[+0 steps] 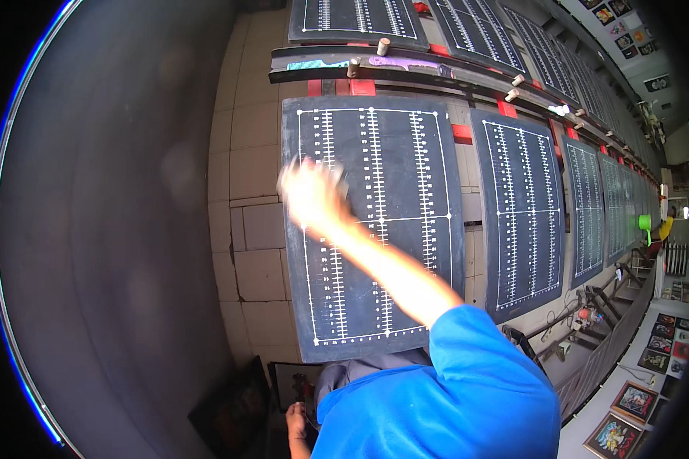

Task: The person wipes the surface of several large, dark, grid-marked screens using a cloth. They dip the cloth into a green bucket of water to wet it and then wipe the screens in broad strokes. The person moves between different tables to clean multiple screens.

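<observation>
Two tools [409, 64] lie in the black channel [306, 75] beyond the board [394, 176].

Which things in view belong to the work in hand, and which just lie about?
Seemingly in use:
- right hand, blurred, contents unclear
- ruled dark board beneath it

Seemingly lying about:
- purple item
- turquoise item
- green handled container
</observation>
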A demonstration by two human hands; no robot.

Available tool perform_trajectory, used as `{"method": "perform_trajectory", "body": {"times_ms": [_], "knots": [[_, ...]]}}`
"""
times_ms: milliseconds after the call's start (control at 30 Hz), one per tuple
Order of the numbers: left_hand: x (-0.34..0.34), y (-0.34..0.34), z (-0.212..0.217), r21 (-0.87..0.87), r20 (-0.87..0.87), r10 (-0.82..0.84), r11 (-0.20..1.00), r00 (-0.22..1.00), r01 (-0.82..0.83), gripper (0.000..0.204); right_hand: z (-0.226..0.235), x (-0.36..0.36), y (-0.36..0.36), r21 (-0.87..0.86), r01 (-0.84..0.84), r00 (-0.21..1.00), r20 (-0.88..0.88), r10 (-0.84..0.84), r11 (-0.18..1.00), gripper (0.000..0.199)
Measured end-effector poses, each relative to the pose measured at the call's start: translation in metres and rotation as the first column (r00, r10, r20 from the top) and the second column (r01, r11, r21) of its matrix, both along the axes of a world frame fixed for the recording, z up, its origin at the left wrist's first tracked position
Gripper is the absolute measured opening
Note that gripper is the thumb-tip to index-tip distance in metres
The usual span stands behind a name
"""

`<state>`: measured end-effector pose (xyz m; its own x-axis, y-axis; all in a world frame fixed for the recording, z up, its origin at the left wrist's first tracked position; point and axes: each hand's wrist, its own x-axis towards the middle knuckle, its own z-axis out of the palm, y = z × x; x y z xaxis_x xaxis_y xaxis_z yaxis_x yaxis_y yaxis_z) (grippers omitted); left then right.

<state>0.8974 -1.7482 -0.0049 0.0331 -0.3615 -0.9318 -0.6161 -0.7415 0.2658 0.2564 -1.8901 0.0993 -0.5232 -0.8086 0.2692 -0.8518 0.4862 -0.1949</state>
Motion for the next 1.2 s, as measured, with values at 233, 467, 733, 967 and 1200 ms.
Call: {"method": "perform_trajectory", "body": {"times_ms": [233, 467, 733, 967, 1200], "knots": [[0.032, 0.019, -0.021, 0.084, 0.048, 0.285, 0.954, 0.957, -0.288, 0.033, 0.006, 0.023, 0.186, 0.318, 0.049, 0.992, 0.092, -0.082, 0.947, 0.038], [-0.029, -0.006, 0.024, -0.124, -0.032, -0.189, 0.975, 0.981, 0.184, 0.026, -0.034, -0.136, 0.088, 0.051, 0.424, 0.905, -0.058, -0.421, 0.904, 0.024], [0.005, -0.018, -0.022, 0.015, -0.041, 0.15, 0.989, 0.988, -0.15, 0.031, -0.005, 0.096, 0.24, 0.357, -0.263, 0.965, 0.097, 0.244, 0.896, 0.039], [0.004, -0.023, -0.013, -0.126, -0.023, -0.373, 0.922, 0.928, 0.367, 0.023, -0.042, -0.223, 0.182, -0.134, 0.288, 0.892, -0.323, -0.316, 0.948, 0.035], [-0.046, -0.076, -0.001, -0.122, -0.049, -0.21, 0.972, 0.977, 0.202, 0.03, -0.008, 0.066, 0.089, 0.04, -0.083, 0.994, 0.077, 0.08, 0.996, 0.036]]}}
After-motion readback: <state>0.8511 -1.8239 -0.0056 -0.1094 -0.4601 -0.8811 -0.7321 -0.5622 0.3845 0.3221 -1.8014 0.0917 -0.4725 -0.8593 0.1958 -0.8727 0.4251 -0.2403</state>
